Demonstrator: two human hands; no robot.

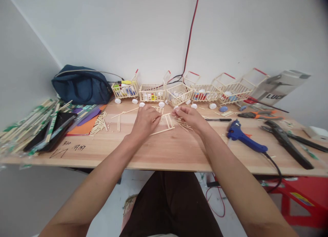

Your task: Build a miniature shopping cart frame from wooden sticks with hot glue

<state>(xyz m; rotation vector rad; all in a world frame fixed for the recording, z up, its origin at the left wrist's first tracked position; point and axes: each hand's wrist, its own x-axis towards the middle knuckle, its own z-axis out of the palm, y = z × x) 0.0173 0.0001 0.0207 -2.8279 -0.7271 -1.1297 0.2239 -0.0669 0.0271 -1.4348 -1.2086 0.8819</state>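
Note:
Between my hands a small ladder-like frame of thin wooden sticks [168,122] lies on the table. My left hand [145,121] is bent over the left end of this frame, its thumb and fingers closed on a stick there. At the frame's right end my right hand [189,116] has thumb and forefinger pinched together; whatever is between them is too small to tell. Short loose sticks [185,125] lie under and beside my right hand. Another stick piece [159,109] shows just behind my left hand.
Several small stick-built carts [152,93] with white wheels line the wall. At right lie a blue glue gun [241,136], a black pen [218,119], orange-handled pliers [260,114] and a black-handled tool [288,143]. At left are cut sticks [98,125], bagged sticks [28,122] and a blue bag [83,86].

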